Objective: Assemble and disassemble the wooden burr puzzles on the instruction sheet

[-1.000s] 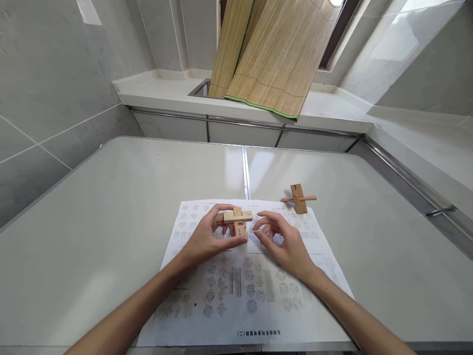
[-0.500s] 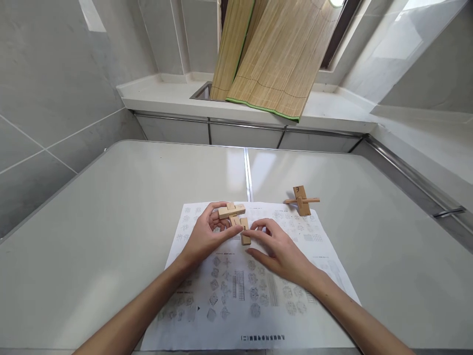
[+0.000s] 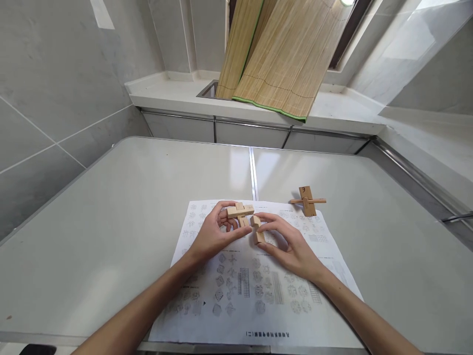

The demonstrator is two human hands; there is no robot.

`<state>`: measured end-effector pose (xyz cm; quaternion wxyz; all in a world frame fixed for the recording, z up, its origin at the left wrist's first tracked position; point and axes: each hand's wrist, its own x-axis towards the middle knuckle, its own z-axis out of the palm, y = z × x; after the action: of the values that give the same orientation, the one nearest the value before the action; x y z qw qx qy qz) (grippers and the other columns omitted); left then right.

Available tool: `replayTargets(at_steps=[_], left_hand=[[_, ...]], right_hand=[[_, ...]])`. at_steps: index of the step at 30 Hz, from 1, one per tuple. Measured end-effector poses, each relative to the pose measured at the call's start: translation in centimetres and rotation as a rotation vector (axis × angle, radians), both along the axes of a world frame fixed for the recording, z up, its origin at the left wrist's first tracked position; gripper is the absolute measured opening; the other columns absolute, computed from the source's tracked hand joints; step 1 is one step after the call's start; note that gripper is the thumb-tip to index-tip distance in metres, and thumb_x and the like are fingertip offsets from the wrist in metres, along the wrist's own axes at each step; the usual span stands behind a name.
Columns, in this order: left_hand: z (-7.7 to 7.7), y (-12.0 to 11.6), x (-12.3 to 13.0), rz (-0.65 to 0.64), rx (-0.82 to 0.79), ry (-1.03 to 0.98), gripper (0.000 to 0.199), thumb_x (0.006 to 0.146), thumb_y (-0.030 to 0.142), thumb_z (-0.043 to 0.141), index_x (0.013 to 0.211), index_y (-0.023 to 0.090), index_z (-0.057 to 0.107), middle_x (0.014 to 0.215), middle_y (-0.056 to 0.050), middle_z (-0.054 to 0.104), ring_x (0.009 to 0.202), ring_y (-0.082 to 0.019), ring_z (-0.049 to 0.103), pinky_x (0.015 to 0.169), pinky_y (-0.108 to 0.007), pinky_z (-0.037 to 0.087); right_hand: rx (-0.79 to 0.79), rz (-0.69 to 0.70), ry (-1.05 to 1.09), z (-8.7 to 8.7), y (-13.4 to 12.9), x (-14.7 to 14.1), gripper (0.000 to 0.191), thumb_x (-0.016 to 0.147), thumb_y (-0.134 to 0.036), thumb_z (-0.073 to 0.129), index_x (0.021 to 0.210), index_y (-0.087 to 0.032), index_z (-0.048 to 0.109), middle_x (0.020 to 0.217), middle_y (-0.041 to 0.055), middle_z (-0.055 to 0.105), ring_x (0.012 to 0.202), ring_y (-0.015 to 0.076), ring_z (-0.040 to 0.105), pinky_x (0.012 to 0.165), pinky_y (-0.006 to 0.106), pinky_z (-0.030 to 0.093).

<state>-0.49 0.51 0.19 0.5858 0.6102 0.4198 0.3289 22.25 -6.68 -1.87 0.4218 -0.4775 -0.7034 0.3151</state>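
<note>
A pale table [image 3: 185, 172] bears a printed sheet [image 3: 207, 328], with a wooden cross [image 3: 306, 201] at its far right corner.

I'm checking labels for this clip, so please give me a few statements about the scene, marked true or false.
1. The left hand holds joined wooden bars. True.
2. The right hand holds nothing. False: its fingers grip a wooden block.
3. The printed sheet lies beneath both hands. True.
4. The wooden cross is at the sheet's near left corner. False: it is by the far right corner.
5. The green-edged mat is beyond the table. True.
</note>
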Motion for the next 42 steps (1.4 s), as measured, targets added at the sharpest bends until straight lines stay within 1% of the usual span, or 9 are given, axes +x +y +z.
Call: replayTargets(at_steps=[4,6,13,18,22,27,31,36,42], left_hand=[[0.1,-0.1,0.1,0.009,-0.002,0.020,0.065,0.076,0.044,0.091,0.125,0.022,0.056,0.111,-0.009,0.077,0.088,-0.019,0.069,0.082,-0.035,0.054],[0.2,-0.2,0.1,0.015,-0.004,0.034,0.065,0.075,0.044,0.091,0.125,0.022,0.057,0.107,-0.008,0.077,0.083,-0.017,0.066,0.079,-0.034,0.052],[0.1,-0.2,0.1,0.007,0.012,0.028,0.064,0.075,0.045,0.091,0.124,0.022,0.058,0.100,-0.006,0.075,0.076,-0.015,0.060,0.073,-0.031,0.050],[0.1,-0.1,0.1,0.019,0.009,0.030,0.062,0.076,0.044,0.090,0.123,0.022,0.057,0.097,-0.005,0.073,0.077,-0.015,0.060,0.076,-0.033,0.050],[-0.1,-0.1,0.0,-0.004,0.004,0.014,0.060,0.078,0.044,0.089,0.123,0.022,0.057,0.102,-0.005,0.074,0.078,-0.015,0.059,0.077,-0.032,0.051],[-0.3,-0.2,0.1,-0.017,0.031,0.015,0.058,0.079,0.046,0.088,0.122,0.024,0.057,0.102,-0.004,0.074,0.075,-0.014,0.058,0.073,-0.031,0.050],[0.1,-0.5,0.2,-0.027,0.087,0.039,0.061,0.077,0.046,0.090,0.123,0.023,0.057,0.098,-0.003,0.073,0.075,-0.014,0.060,0.073,-0.030,0.051],[0.2,-0.7,0.2,-0.049,0.153,0.070,0.062,0.075,0.045,0.090,0.122,0.023,0.058,0.089,0.000,0.069,0.071,-0.014,0.057,0.070,-0.029,0.051],[-0.8,-0.7,0.1,-0.093,0.299,0.138,0.068,0.075,0.046,0.092,0.128,0.022,0.057,0.082,0.004,0.062,0.073,-0.015,0.056,0.070,-0.030,0.049]], right_hand=[[-0.116,-0.078,0.245,-0.3,0.1,0.1,0.057,0.089,-0.037,0.084,0.141,-0.033,0.059,0.141,0.0093,0.062,0.131,0.0286,0.064,0.117,0.051,0.051],[-0.179,-0.102,0.340,-0.4,0.2,0.3,0.067,0.086,-0.041,0.086,0.146,-0.033,0.057,0.142,0.0090,0.058,0.128,0.0269,0.065,0.115,0.047,0.054],[-0.311,-0.087,0.500,-0.4,0.7,1.0,0.053,0.081,-0.045,0.089,0.123,-0.028,0.064,0.121,0.0093,0.070,0.099,0.0234,0.071,0.092,0.042,0.064],[-0.379,-0.092,0.537,-0.9,1.1,1.2,0.057,0.081,-0.044,0.089,0.129,-0.026,0.065,0.118,0.0076,0.073,0.100,0.0229,0.073,0.092,0.039,0.063],[-0.409,-0.158,0.424,-0.9,1.1,1.1,0.042,0.091,-0.048,0.079,0.124,-0.023,0.071,0.102,0.0061,0.076,0.093,0.0216,0.073,0.089,0.038,0.062],[-0.320,-0.142,0.391,-0.2,0.8,0.6,0.035,0.097,-0.047,0.071,0.122,-0.023,0.068,0.104,0.0066,0.078,0.094,0.0221,0.074,0.095,0.041,0.061],[-0.119,-0.161,0.257,-0.1,0.6,0.3,0.023,0.097,-0.044,0.072,0.112,-0.026,0.072,0.114,0.0083,0.073,0.099,0.0236,0.070,0.092,0.041,0.060],[-0.033,-0.244,0.082,-0.4,0.1,0.3,0.019,0.098,-0.038,0.071,0.112,-0.026,0.073,0.098,0.0052,0.074,0.079,0.0204,0.065,0.083,0.041,0.058],[0.035,-0.256,-0.014,-0.5,-0.6,-0.2,0.018,0.098,-0.034,0.071,0.115,-0.027,0.072,0.104,0.0040,0.077,0.067,0.0159,0.063,0.069,0.034,0.056]])
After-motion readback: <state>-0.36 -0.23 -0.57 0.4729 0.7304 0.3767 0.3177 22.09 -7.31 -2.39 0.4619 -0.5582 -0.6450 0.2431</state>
